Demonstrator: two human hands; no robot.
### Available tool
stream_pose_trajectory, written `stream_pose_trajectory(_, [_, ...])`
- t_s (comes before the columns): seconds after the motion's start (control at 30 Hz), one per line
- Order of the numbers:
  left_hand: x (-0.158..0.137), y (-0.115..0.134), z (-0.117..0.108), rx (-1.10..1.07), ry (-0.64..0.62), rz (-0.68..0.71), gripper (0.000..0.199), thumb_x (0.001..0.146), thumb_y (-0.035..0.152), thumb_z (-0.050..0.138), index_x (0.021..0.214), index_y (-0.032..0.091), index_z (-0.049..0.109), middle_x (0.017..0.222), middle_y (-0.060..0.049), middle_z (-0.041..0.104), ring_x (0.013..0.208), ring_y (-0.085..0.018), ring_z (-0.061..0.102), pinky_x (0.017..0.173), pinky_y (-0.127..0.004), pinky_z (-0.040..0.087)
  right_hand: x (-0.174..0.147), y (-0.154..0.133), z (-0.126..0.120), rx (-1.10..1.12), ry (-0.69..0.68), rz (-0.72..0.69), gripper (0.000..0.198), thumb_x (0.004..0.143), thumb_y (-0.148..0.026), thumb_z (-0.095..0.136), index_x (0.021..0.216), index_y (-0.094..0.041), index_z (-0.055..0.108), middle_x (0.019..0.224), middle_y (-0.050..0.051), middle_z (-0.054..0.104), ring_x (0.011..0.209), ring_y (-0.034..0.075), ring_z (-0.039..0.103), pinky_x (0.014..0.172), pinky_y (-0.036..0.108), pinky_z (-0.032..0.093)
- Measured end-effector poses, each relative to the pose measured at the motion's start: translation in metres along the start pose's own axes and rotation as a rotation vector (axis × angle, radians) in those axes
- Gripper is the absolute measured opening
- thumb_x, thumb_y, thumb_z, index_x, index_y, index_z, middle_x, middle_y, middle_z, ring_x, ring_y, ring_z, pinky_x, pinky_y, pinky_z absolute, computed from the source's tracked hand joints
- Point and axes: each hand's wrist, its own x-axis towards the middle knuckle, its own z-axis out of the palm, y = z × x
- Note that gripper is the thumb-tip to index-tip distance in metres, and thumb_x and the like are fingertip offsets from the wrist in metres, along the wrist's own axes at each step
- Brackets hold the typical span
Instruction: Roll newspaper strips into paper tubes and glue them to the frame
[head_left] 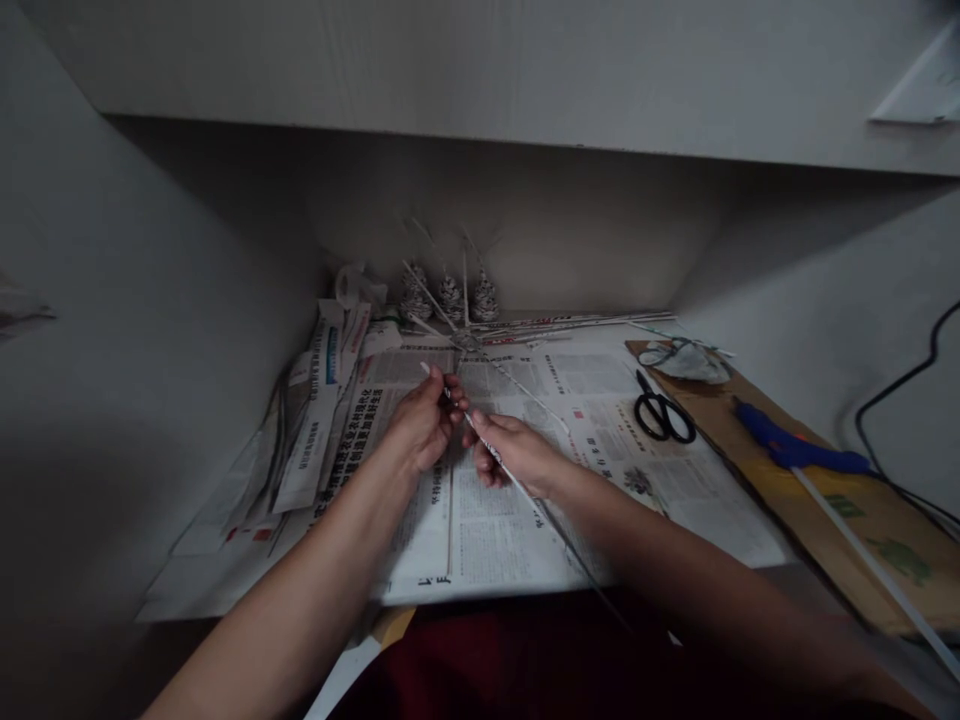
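Note:
A thin rolled newspaper tube (529, 498) runs slantwise through both my hands, its lower end trailing toward my lap. My left hand (429, 415) pinches it near the upper tip. Just below, my right hand (510, 452) has its fingers closed round the same tube. Behind my hands lies a woven paper piece (468, 340) with several paper tubes sticking out like spokes. One of its tubes reaches forward to the right across the newspaper sheet (495, 540).
Cut newspaper strips (307, 450) lie piled at left. Three small woven paper pieces (450, 295) stand at the back beside a tape roll (351, 285). Black scissors (664, 415) lie at right, near a blue glue gun (795, 450) on cardboard (847, 530). A shelf edge (525, 140) overhangs.

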Motion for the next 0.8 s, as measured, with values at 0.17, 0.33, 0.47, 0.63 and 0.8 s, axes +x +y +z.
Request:
stream_pose_trajectory(0.17, [-0.0007,0.0016,0.0005,0.020,0.004,0.016,0.030,0.091,0.035,0.052,0.072,0.012,0.058,0.061,-0.002,0.053,0.053,-0.009,0.055,0.041,-0.014,0.039,-0.0069,-0.0002,-0.0014,-0.454,0.233,-0.295,0.034,0.088,-0.050,0.052,0.071,-0.020,0.049,0.062,-0.001,0.049,0.056,0.012,0.045,0.052,0.024,0.032])
stream_pose_trajectory(0.33, [-0.0021,0.0041,0.0014,-0.009,-0.012,-0.031,0.028,0.088,0.036,0.057,0.074,0.012,0.058,0.061,-0.001,0.053,0.052,-0.008,0.055,0.039,-0.012,0.036,-0.0045,-0.0001,-0.0011,0.129,-0.117,0.025,0.040,0.090,-0.060,0.039,0.080,-0.022,0.044,0.048,-0.009,0.033,0.037,0.009,0.033,0.038,0.022,0.026])
stream_pose_trajectory(0.47, [-0.0024,0.0036,0.0015,0.006,-0.012,-0.001,0.028,0.092,0.031,0.050,0.075,0.012,0.059,0.061,-0.001,0.054,0.051,-0.007,0.055,0.041,-0.013,0.037,0.0005,-0.0005,-0.0014,-0.003,0.014,-0.065,0.039,0.088,-0.057,0.049,0.078,-0.019,0.049,0.046,-0.008,0.041,0.036,0.008,0.038,0.037,0.020,0.027])
stream_pose_trajectory(0.63, [-0.0030,0.0040,0.0014,0.020,-0.051,-0.006,0.021,0.091,0.025,0.053,0.078,0.010,0.062,0.065,-0.003,0.058,0.057,-0.008,0.059,0.044,-0.013,0.041,0.0017,-0.0010,-0.0055,0.290,-0.213,0.016,0.036,0.089,-0.055,0.045,0.078,-0.022,0.043,0.045,-0.010,0.031,0.035,0.008,0.030,0.038,0.021,0.025])
stream_pose_trajectory(0.8, [-0.0021,0.0024,0.0009,0.060,-0.032,-0.001,0.020,0.087,0.029,0.060,0.078,0.012,0.062,0.065,-0.003,0.059,0.055,-0.010,0.059,0.044,-0.015,0.043,0.0010,-0.0005,-0.0065,-0.068,0.009,-0.093,0.038,0.088,-0.058,0.047,0.079,-0.021,0.049,0.051,-0.007,0.041,0.041,0.010,0.039,0.042,0.022,0.028])
